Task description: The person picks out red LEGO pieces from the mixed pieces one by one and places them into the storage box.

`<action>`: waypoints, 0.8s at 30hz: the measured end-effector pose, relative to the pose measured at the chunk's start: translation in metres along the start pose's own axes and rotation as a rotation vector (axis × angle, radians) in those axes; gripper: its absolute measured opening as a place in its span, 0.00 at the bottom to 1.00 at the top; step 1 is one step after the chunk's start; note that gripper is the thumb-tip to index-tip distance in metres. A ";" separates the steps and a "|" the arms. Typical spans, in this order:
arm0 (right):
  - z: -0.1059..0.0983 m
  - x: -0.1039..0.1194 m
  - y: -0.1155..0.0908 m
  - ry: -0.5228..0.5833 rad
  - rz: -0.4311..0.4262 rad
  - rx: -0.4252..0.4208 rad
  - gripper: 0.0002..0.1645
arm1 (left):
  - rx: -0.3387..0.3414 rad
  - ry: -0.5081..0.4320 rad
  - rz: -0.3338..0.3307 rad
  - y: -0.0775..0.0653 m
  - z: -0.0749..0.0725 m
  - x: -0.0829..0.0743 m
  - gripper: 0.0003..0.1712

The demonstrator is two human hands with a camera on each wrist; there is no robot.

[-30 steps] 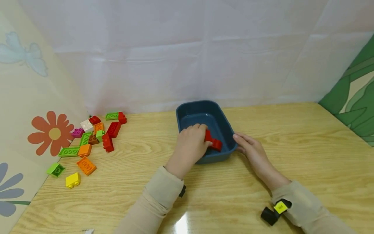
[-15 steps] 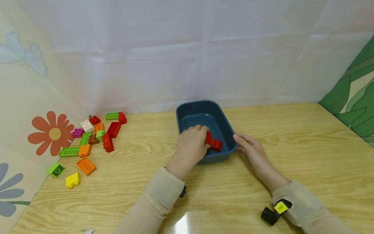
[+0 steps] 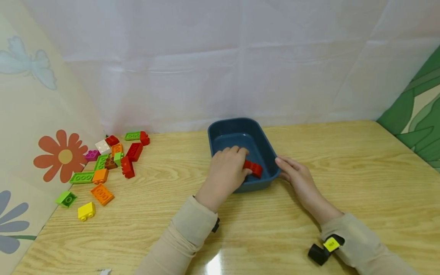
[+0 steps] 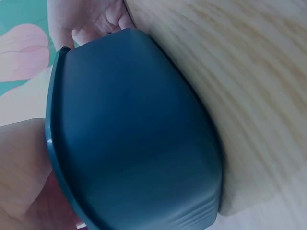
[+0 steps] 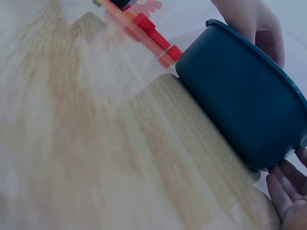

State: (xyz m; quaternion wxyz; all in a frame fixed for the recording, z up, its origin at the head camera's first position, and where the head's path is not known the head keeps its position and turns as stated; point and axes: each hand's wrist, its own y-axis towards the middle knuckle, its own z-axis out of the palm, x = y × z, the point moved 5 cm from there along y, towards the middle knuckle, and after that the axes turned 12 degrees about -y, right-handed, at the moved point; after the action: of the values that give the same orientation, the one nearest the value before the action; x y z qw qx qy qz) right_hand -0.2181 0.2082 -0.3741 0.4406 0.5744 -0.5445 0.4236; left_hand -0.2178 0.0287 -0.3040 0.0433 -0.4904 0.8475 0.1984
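Observation:
A dark blue plastic bin (image 3: pixel 256 185) stands on the table against the back wall. Inside its near half lies red toy brickwork (image 3: pixel 255 169), partly covered by my left hand (image 3: pixel 227 168). That hand reaches over the near left rim, fingers and thumb curled about the red brick. In the left wrist view, red (image 4: pixel 53 206) shows below the hand, behind the bin's wall. My right hand (image 3: pixel 297 175) grips the bin's right front corner, thumb on the rim and fingers beneath it. The right wrist view shows these fingers (image 5: pixel 290 177) at the bin's lower edge.
Several loose toy bricks lie at the table's left, among them an orange brick (image 3: pixel 102 194), a yellow brick (image 3: pixel 86 211) and a red brick (image 3: pixel 134 152). A white sheet (image 3: pixel 172 76) hangs behind the table (image 3: pixel 343 172). A painted panel (image 3: pixel 20 114) borders the left side.
The upright red piece between my left fingers and thumb has sunk lower into the bin, and the thumb and index finger have spread slightly. The right hand and bin stay put.

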 end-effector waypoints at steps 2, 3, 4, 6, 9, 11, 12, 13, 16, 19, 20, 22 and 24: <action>0.000 0.000 0.000 0.004 -0.001 0.000 0.41 | -0.020 0.003 0.003 0.001 -0.002 0.000 0.24; 0.000 0.000 0.000 0.002 -0.001 0.000 0.40 | -0.029 0.005 0.002 0.001 -0.003 0.000 0.23; 0.000 0.000 0.000 0.000 -0.002 0.000 0.40 | -0.038 0.011 0.001 0.002 -0.005 0.001 0.21; 0.000 0.000 0.000 0.002 -0.002 0.000 0.40 | -0.051 0.020 -0.003 0.002 -0.007 0.002 0.19; 0.000 0.000 0.000 0.001 -0.002 -0.002 0.40 | -0.060 0.030 -0.009 0.003 -0.011 0.004 0.18; 0.000 0.000 0.000 0.009 0.000 -0.003 0.40 | -0.066 0.031 -0.017 0.004 -0.014 0.006 0.18; 0.000 0.000 0.000 0.014 0.001 -0.004 0.39 | -0.068 0.031 -0.020 0.004 -0.015 0.007 0.18; 0.000 0.000 0.000 0.019 0.002 -0.005 0.39 | -0.071 0.031 -0.023 0.004 -0.016 0.008 0.17; 0.000 0.000 0.000 0.014 0.002 0.000 0.38 | -0.084 0.022 -0.033 0.005 -0.018 0.012 0.17; 0.000 0.000 0.000 0.006 -0.004 0.005 0.39 | -0.102 -0.005 -0.036 0.006 -0.022 0.016 0.16; 0.000 0.000 0.000 0.000 -0.006 0.007 0.40 | -0.108 -0.017 -0.039 0.006 -0.023 0.017 0.16; 0.000 0.000 0.000 0.001 -0.007 0.005 0.40 | -0.118 -0.035 -0.043 0.006 -0.026 0.020 0.16; -0.001 0.000 0.000 0.003 -0.006 0.004 0.40 | -0.121 -0.046 -0.056 0.005 -0.028 0.024 0.16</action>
State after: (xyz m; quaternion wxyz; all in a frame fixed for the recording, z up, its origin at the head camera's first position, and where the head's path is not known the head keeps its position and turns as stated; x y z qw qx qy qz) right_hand -0.2181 0.2087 -0.3737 0.4416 0.5762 -0.5413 0.4242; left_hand -0.2314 0.0012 -0.2833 0.0386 -0.5109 0.8187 0.2593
